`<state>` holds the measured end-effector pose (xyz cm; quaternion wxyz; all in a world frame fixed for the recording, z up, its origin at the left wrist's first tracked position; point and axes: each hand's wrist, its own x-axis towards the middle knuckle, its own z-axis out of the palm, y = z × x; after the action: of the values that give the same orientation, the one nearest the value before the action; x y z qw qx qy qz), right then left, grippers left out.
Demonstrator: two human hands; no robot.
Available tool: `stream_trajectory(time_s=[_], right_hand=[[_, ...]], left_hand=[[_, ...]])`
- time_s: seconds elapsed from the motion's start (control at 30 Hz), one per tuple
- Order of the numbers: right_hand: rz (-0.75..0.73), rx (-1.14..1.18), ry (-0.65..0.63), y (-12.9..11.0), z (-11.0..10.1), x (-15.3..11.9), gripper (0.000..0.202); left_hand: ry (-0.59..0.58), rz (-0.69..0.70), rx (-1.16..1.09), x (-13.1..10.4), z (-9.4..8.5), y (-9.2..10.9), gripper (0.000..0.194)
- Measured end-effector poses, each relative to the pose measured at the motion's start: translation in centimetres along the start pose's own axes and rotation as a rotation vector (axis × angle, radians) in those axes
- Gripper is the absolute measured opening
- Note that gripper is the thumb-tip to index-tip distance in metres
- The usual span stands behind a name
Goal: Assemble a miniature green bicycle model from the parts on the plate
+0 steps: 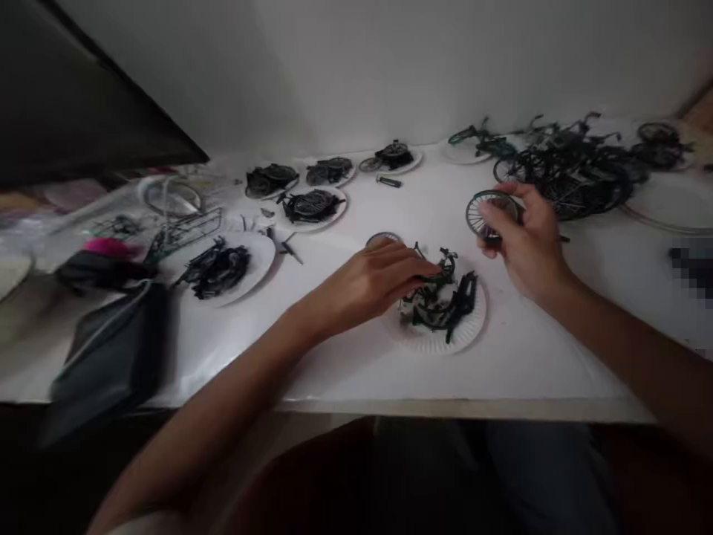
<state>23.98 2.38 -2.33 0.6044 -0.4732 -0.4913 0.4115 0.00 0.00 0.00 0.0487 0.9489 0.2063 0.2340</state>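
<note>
A white paper plate [440, 343] near the table's front holds dark bicycle-shaped parts [460, 301]. My left hand [384, 275] reaches over the plate's left side, its fingers bent down at the parts; whatever is under the fingertips is hidden. Just beyond that hand a small spoked wheel [383, 238] partly shows. My right hand [526, 238] is raised to the right of the plate, with thumb and fingers closed on one or more small spoked wheels [477, 215].
Plates with dark parts stand at the left [261, 260] and along the back. Assembled miniature bicycles [579, 171] crowd the back right. A lighter-like object [388, 181] lies mid-table. A dark pouch [114, 349] sits at the left front edge.
</note>
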Motion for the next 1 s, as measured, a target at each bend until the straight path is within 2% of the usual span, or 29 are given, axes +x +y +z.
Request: stream_trajectory(time_s=[0.23, 0.33, 0.47, 0.67, 0.87, 1.0], right_hand=[[-0.009, -0.062, -0.001, 1.3, -0.5, 0.2, 0.038], [-0.018, -0.079, -0.023, 1.6, -0.6, 0.3, 0.038], [-0.048, -0.090, -0.041, 1.6, -0.3, 0.2, 0.038], [-0.075, -0.067, -0.067, 1.3, 0.0, -0.1, 0.034], [-0.050, -0.048, -0.049, 1.4, 0.0, 0.0, 0.033], [-0.121, -0.107, -0.106, 1.6, -0.2, -0.1, 0.036]], left_hand=[[0.028, -0.028, -0.069, -0.1, -0.2, -0.7, 0.020], [-0.028, -0.034, -0.059, 0.0, -0.2, -0.6, 0.020], [-0.157, -0.022, 0.102, 0.2, 0.0, -0.5, 0.024], [-0.208, 0.016, 0.254, 0.4, 0.5, -0.3, 0.028], [-0.140, -0.004, 0.138, 0.2, 0.3, -0.8, 0.016], [0.029, -0.104, -0.128, 0.2, 0.7, -0.8, 0.011]])
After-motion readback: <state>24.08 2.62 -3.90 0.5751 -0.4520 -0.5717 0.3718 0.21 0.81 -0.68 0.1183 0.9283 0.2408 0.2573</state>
